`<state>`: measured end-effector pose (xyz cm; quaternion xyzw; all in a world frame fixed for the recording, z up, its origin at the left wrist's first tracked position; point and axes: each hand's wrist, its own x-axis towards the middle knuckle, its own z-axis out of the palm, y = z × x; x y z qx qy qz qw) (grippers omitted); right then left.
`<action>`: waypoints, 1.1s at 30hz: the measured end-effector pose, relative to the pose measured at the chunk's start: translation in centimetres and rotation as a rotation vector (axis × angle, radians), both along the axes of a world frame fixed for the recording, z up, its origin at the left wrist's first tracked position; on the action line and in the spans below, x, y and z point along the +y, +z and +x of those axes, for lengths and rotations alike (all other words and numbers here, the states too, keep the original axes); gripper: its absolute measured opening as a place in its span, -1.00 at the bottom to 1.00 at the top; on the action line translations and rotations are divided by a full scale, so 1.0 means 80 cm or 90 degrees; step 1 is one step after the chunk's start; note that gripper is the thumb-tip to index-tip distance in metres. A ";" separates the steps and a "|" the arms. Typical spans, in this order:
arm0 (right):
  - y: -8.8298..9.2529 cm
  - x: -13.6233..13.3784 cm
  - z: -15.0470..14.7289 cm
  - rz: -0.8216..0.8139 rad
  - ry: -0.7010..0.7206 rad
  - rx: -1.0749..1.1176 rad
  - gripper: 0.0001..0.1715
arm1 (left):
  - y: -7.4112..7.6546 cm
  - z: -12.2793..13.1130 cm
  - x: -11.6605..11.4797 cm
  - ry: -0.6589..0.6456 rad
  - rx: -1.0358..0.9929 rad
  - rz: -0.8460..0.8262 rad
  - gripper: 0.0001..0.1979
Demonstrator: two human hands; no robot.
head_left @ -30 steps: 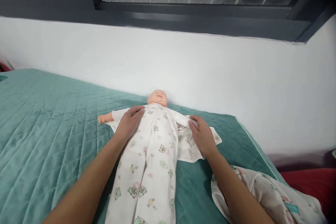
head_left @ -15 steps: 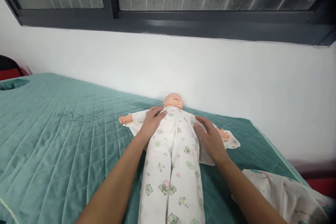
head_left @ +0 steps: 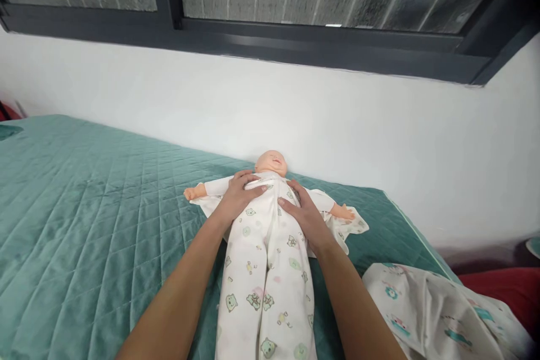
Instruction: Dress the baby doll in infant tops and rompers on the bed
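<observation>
A baby doll (head_left: 271,163) lies on its back on the green quilted bed cover, head toward the wall and arms out to the sides. White patterned baby trousers (head_left: 270,270) with small green bears cover its legs and reach up to its chest. My left hand (head_left: 240,196) rests on the chest at the trousers' upper edge, thumb stretched across the front, fingers apart. On the other side, my right hand (head_left: 304,212) lies on the trousers' upper part with thumb and fingers spread. A white patterned top (head_left: 340,228) spreads out under the doll's arms.
At the lower right lies a crumpled white printed cloth (head_left: 439,309) on the green quilted cover (head_left: 118,208). Something red (head_left: 506,292) shows beyond the bed's right edge. Behind the doll stands a white wall (head_left: 358,118) under a dark window frame (head_left: 253,42).
My right hand has moved left from the doll's arm side onto the front of the trousers. My left hand stays at the chest. The view has shifted a little to the right.
</observation>
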<state>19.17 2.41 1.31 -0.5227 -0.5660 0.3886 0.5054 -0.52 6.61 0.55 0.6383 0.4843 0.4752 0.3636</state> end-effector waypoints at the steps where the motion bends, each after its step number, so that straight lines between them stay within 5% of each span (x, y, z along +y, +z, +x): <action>1: 0.002 -0.001 0.000 -0.007 0.001 -0.011 -0.27 | 0.000 0.000 0.000 -0.001 0.003 0.002 -0.72; 11: 0.009 -0.006 -0.001 -0.016 0.019 -0.049 -0.29 | 0.014 0.012 -0.021 0.048 0.072 0.024 -0.85; 16: 0.013 -0.009 -0.004 0.016 -0.014 -0.104 -0.49 | 0.013 0.021 -0.035 0.141 0.144 0.249 -0.93; 19: 0.016 -0.013 -0.010 0.078 -0.032 -0.154 -0.65 | 0.011 0.023 -0.041 0.140 0.171 0.377 -0.94; 24: 0.017 -0.024 -0.025 0.269 -0.096 -0.268 -0.85 | 0.008 0.023 -0.043 0.132 0.162 0.412 -0.88; 33: 0.011 -0.044 -0.018 0.316 -0.170 -0.388 -0.68 | 0.006 0.025 -0.042 0.093 0.189 0.436 -0.88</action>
